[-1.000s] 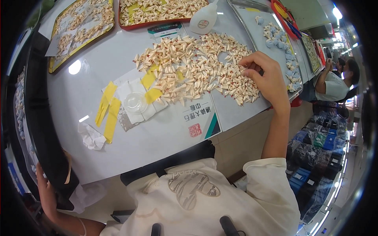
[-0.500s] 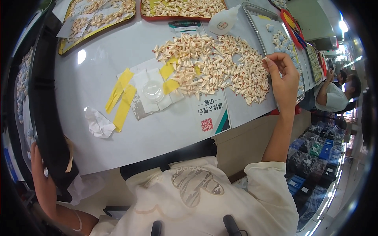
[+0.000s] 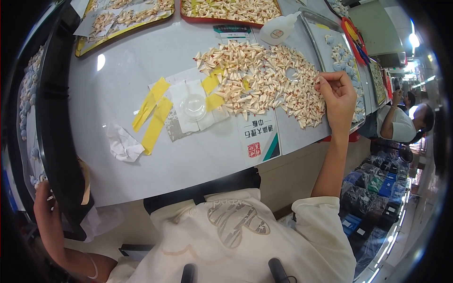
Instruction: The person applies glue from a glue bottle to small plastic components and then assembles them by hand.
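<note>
My right hand point(image 3: 338, 96) hovers at the right edge of the heap of small cream folded-paper pieces point(image 3: 262, 82) on the white desk point(image 3: 118, 70), fingertips pinched on one piece; the heap spreads leftward. My left hand point(image 3: 45, 200) hangs low, far off, its grip unclear.

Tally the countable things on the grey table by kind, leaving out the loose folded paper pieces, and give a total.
Yellow tape strips: 4
Trays of folded pieces: 2
White squeeze bottle: 1
Clear round dish: 1
Crumpled white paper: 1
Total: 9
</note>
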Demonstrator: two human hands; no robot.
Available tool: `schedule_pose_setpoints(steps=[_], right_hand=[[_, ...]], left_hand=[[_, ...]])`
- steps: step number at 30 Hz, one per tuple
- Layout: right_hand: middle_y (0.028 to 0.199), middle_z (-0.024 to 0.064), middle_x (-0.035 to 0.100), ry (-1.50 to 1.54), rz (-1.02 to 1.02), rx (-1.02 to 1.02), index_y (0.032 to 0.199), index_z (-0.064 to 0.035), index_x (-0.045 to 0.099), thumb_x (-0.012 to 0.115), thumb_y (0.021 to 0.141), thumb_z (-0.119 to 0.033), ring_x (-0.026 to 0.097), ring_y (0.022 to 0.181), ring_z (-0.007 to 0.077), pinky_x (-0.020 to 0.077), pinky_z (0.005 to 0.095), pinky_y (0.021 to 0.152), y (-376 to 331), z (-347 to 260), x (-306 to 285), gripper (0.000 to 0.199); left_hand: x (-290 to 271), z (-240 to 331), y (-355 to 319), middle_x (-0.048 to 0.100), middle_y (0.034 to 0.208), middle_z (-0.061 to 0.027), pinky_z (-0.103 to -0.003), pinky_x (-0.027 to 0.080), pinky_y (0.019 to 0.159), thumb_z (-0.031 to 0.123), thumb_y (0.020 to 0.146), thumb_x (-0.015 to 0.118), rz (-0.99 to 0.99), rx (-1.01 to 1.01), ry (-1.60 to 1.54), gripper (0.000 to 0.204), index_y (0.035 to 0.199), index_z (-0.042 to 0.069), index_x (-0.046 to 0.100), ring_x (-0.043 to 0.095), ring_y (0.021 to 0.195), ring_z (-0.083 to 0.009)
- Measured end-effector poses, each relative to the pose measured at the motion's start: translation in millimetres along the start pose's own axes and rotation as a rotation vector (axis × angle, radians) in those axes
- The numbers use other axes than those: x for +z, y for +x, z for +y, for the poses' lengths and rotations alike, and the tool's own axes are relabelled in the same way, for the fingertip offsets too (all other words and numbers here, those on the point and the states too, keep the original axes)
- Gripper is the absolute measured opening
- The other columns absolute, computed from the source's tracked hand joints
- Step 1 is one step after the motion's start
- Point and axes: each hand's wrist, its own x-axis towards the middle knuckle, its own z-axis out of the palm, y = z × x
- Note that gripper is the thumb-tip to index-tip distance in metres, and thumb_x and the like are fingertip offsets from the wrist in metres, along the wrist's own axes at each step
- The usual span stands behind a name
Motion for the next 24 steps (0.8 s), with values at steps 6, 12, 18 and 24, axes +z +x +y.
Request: schedule_pose_setpoints(steps=[6,12,18,24], right_hand=[[0.085,0.0057,0.061,0.105,-0.019,0.024,0.091,0.0034,0.058,0.059,0.081,0.005,0.057,0.08,0.0082,0.0467,0.02,0.071,-2.2,-10.2,6.5,0.011],[0.089,0.0079,0.061,0.331,-0.171,0.021,0.096,0.0027,0.06,0.061,0.082,0.001,0.058,0.079,0.0116,0.0472,0.0233,0.072,-17.7,-28.6,16.6,0.014],[0.087,0.0081,0.063,0.339,-0.182,-0.01,0.096,0.0034,0.061,0.06,0.084,0.001,0.06,0.078,0.0112,0.0498,0.0221,0.072,-30.6,-45.8,46.5,0.013],[0.085,0.0091,0.063,0.265,-0.119,-0.123,0.094,0.004,0.059,0.057,0.086,0.001,0.061,0.077,0.012,0.0502,0.023,0.072,-33.0,-46.7,53.5,0.009]], left_hand=[[3.5,61.1,-35.0,0.053,0.116,-0.0136,-0.03,0.045,0.083,-0.008,0.078,0.055,0.321,0.282,0.209,0.032,0.107,0.002,0.058,0.057,0.098,-0.0219],[86.3,113.7,-18.4,0.056,0.108,-0.018,-0.033,0.05,0.077,-0.006,0.074,0.061,-0.151,0.931,-0.868,0.023,0.095,0.003,0.058,0.061,0.088,-0.0234],[171.5,172.4,10.1,0.058,0.1,-0.0183,-0.034,0.051,0.077,-0.01,0.072,0.061,-0.091,0.437,-1.454,0.025,0.095,0.0,0.055,0.061,0.086,-0.0239],[184.5,156.7,25.3,0.058,0.104,-0.0175,-0.032,0.047,0.086,-0.009,0.076,0.061,-0.166,0.435,-1.476,0.036,0.11,-0.004,0.052,0.058,0.099,-0.0231]])
